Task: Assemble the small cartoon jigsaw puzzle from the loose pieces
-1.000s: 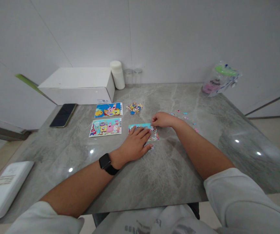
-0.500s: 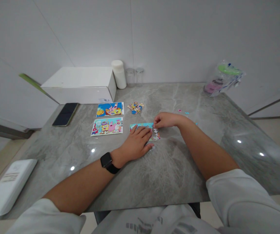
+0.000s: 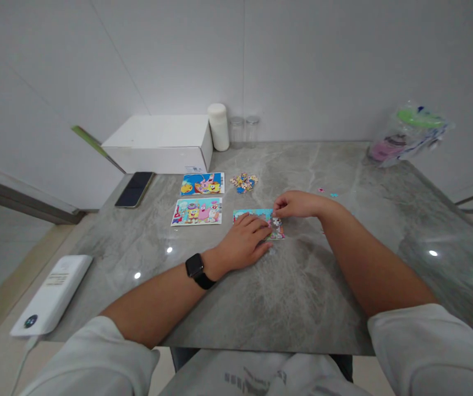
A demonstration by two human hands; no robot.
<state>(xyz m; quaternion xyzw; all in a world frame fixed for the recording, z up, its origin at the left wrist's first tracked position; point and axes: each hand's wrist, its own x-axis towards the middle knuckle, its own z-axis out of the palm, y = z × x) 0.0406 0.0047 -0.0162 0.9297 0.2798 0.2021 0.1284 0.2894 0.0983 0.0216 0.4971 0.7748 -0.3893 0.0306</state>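
Note:
A small, mostly assembled jigsaw puzzle (image 3: 253,212) with a light-blue top edge lies flat on the table. My left hand (image 3: 247,240) rests across its lower left part, fingers stretched out, and hides much of the picture. At the puzzle's upper right corner, the fingertips of my right hand (image 3: 296,205) are pinched together; whatever is between them is hidden. A pile of loose puzzle pieces (image 3: 243,182) sits beyond the puzzle. To its left lie two cartoon picture cards, a blue one (image 3: 202,184) above a pale one (image 3: 197,212).
Single pieces, one pink (image 3: 321,190) and one blue (image 3: 334,195), lie beyond my right forearm. Along the wall stand a white box (image 3: 158,144), a white bottle (image 3: 219,127), two clear glasses (image 3: 252,132) and a bagged cup (image 3: 405,137). A phone (image 3: 135,190) and white power bank (image 3: 55,294) are left.
The view has turned a little left, so everything sits farther right in the picture. Both hands keep about the same place on the puzzle, the right still pinching at its upper right corner.

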